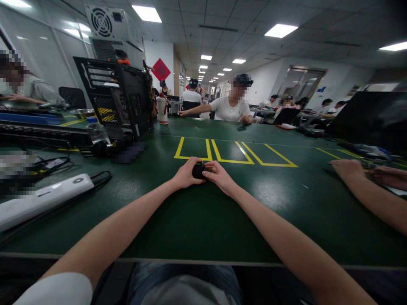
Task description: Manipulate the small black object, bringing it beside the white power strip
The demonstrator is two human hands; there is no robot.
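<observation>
Between my two hands, just over the green tabletop (197,224), is a small, dark, rounded object (198,170); its kind is too small and dim to make out. My left hand (186,174) is curled around its left side, thumb low and fingers over the top. From the right, my right hand (220,176) touches it with thumb and fingertips. Part of the object is hidden by the fingers. Yellow tape outlines (227,161) on the table lie just beyond my hands.
An open black computer case (116,97) stands at the left, with a white cup (163,111) behind it. A white power strip (47,199) lies at the near left. Another person's hands (348,170) work at the right. A person in white (230,108) sits across the table.
</observation>
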